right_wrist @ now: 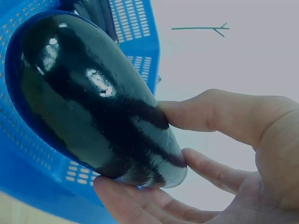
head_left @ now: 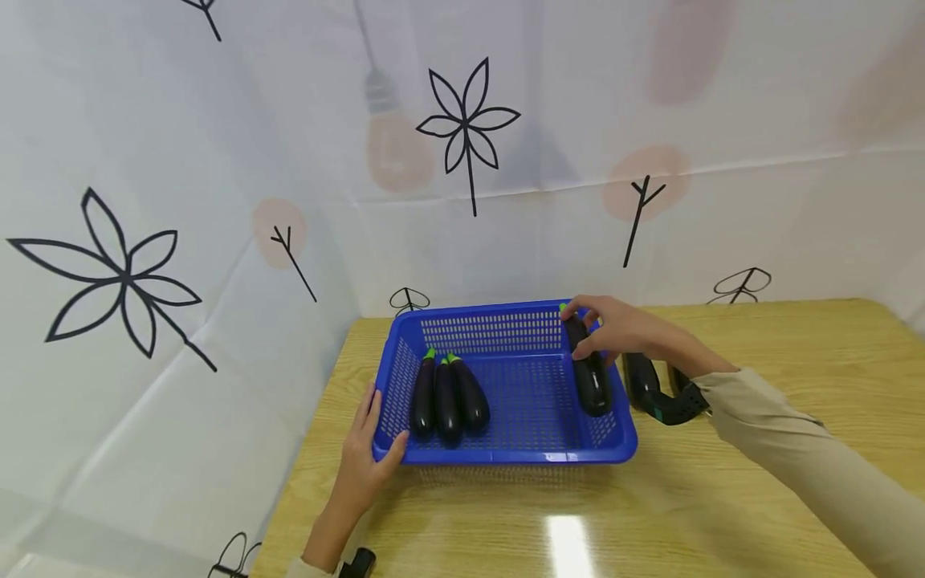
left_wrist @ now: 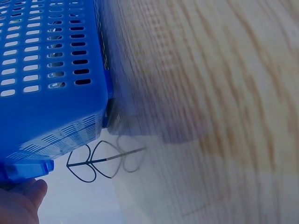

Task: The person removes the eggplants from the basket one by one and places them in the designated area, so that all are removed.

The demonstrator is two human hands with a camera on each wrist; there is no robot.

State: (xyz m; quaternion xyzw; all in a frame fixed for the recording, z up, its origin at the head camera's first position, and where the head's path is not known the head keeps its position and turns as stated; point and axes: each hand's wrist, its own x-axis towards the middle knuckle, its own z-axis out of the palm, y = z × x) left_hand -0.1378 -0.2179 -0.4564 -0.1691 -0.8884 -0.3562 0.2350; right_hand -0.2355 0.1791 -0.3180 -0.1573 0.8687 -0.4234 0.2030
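Note:
My right hand [head_left: 610,327] grips a dark purple eggplant [head_left: 591,381] by its upper part, thumb on one side and fingers on the other. The eggplant is over the right end of a blue plastic basket [head_left: 499,456], its green stem end toward the back. In the right wrist view its glossy body [right_wrist: 88,93] covers part of the basket. My left hand [head_left: 364,461] holds the basket's front left corner, fingers along the left side and thumb over the front rim. Inside, three eggplants [head_left: 448,401] lie side by side at the left, stems toward the back.
Right of the basket, more eggplants [head_left: 639,377] lie on the wooden table [head_left: 817,353], partly hidden by my right wrist and its black camera [head_left: 679,407]. A white cloth with printed plants [head_left: 549,241] hangs behind the table and along its left.

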